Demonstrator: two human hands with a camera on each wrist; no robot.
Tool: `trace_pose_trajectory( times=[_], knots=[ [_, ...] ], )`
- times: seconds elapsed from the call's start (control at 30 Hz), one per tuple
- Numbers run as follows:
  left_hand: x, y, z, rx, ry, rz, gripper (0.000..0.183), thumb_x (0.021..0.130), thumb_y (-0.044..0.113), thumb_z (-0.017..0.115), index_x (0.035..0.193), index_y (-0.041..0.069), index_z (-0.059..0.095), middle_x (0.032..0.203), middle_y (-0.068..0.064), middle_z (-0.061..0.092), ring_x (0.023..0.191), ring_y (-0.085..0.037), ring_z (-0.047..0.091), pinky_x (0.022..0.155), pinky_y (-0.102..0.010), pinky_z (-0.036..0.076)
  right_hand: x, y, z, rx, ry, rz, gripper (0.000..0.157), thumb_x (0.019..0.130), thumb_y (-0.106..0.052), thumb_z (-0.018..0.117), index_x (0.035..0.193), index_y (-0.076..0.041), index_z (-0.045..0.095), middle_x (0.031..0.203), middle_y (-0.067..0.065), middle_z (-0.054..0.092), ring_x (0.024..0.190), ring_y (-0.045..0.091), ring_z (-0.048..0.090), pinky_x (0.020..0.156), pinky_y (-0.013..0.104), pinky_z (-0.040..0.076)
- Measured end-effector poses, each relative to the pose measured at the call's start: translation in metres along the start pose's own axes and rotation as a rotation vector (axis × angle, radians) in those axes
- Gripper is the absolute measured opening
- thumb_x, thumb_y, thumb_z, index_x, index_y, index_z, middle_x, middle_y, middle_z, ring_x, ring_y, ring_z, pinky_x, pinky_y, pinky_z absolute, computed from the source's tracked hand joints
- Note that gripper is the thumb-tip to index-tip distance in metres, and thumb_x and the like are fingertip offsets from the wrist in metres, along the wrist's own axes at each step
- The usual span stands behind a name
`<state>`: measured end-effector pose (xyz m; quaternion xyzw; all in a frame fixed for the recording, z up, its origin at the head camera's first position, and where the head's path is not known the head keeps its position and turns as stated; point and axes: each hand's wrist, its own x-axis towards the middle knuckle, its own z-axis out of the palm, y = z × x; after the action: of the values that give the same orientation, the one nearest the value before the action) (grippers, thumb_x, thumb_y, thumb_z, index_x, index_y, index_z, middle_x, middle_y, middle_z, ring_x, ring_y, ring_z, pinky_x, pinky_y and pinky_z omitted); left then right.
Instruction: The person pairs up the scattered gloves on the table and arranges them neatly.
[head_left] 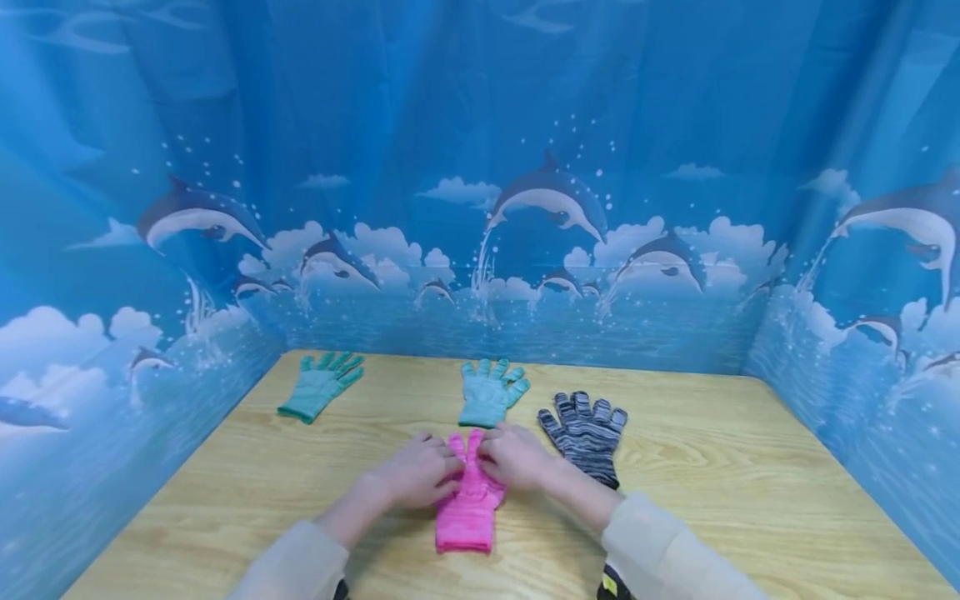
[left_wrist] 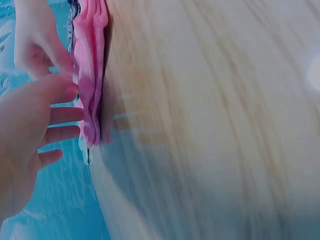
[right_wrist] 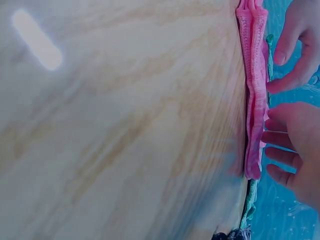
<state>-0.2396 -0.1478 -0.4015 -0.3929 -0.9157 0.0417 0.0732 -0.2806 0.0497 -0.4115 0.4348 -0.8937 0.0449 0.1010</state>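
A pink knit glove (head_left: 467, 523) lies on the table with its cuff toward me and its fingers pointing away. My left hand (head_left: 422, 471) is at its left side, fingertips on the glove's edge. From the opposite side, my right hand (head_left: 516, 457) covers part of the glove's fingers. Both wrist views show the glove edge-on as a thick pink strip (left_wrist: 90, 70) low on the tabletop. In the left wrist view the left fingers (left_wrist: 65, 116) are spread and touch it. The right fingers (right_wrist: 284, 157), slightly bent, meet it in the right wrist view.
Behind the pink glove lies a light teal glove (head_left: 486, 398). A black-and-grey striped glove (head_left: 587, 435) is to the right, near my right forearm. A green glove (head_left: 319, 390) rests at the far left. Blue dolphin-print curtains (head_left: 420, 167) surround the wooden table (head_left: 720, 467).
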Motion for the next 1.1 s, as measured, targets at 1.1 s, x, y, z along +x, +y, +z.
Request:
trace_pose_trajectory(
  times=[1.1],
  knots=[
    [-0.101, -0.138, -0.010, -0.089, -0.083, -0.661, 0.044, 0.092, 0.016, 0.049, 0.128, -0.009, 0.046, 0.126, -0.032, 0.046, 0.115, -0.049, 0.042, 0.091, -0.061, 0.033, 0.052, 0.036, -0.011, -0.047, -0.076, 0.176, 0.021, 0.086, -0.011, 0.064, 0.106, -0.011, 0.068, 0.104, 0.005, 0.066, 0.099, 0.025, 0.058, 0.085, 0.037, 0.047]
  ],
)
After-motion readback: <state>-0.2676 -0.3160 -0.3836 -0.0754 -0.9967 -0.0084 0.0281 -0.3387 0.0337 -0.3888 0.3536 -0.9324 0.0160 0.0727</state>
